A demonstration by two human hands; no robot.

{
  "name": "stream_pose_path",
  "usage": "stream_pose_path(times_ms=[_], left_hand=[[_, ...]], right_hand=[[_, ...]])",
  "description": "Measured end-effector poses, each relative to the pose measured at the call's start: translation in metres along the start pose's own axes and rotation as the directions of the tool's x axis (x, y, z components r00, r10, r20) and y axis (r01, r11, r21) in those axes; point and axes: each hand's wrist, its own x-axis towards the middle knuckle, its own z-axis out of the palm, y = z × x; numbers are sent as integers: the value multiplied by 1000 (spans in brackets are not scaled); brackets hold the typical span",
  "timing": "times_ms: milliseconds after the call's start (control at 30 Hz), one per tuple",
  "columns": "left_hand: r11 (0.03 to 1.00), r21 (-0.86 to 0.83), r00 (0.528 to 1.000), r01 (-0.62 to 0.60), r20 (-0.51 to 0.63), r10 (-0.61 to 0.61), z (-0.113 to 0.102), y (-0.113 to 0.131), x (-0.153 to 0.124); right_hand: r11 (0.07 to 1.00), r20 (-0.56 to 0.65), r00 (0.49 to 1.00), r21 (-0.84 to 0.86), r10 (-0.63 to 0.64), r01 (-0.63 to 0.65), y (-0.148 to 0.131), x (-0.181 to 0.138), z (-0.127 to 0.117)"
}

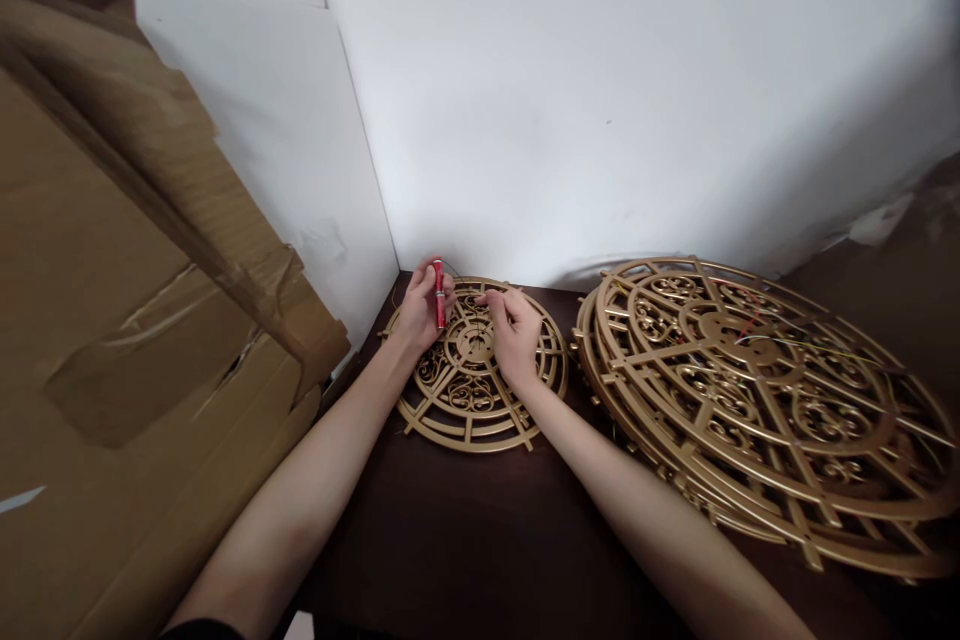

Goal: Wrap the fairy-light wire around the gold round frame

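A small round gold openwork disc (471, 390) lies flat on the dark brown table (487, 530) near the wall. Over its far left rim my left hand (418, 310) is closed round a small red spool (438, 293) held upright. My right hand (516, 335) rests over the disc's centre right with fingers pinched together; a thin dark thread seems to run between the spool and those fingers, too fine to follow.
A stack of larger gold openwork discs (765, 400) lies to the right, with thin red and yellow threads on top. Big cardboard sheets (127, 340) lean at the left. White walls (600, 90) close off the back.
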Motion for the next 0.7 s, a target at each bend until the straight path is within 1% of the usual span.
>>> stream_pose_path(times_ms=[67, 133, 200, 300, 433, 500, 567, 633, 700], left_hand=[[999, -34, 1000, 7, -23, -8, -1, 0, 1], [999, -47, 999, 22, -30, -24, -2, -1, 2], [999, -29, 999, 37, -27, -38, -1, -1, 2], [998, 34, 997, 59, -49, -58, -1, -3, 0], [995, 63, 995, 72, -75, -67, -1, -4, 0], [995, 70, 994, 71, -89, -64, 1, -4, 0], [995, 75, 992, 71, -109, -62, 2, -5, 0], [994, 75, 990, 78, -120, -69, 3, -5, 0], [994, 73, 991, 78, -117, -69, 3, -5, 0]], right_hand=[[998, 138, 990, 41, 32, -38, -1, -2, 1], [997, 255, 966, 50, 41, -55, -2, -4, 2], [999, 340, 940, 42, 12, -28, -3, -4, 3], [998, 415, 908, 15, -57, 56, -4, -5, 5], [977, 470, 874, -93, -127, 193, -5, -8, 6], [952, 479, 864, -162, -152, 258, -4, -10, 7], [929, 477, 858, -197, -189, 313, -4, -12, 8], [915, 454, 863, -211, -220, 344, -4, -13, 9], [908, 415, 881, -235, -229, 347, -5, -13, 9]])
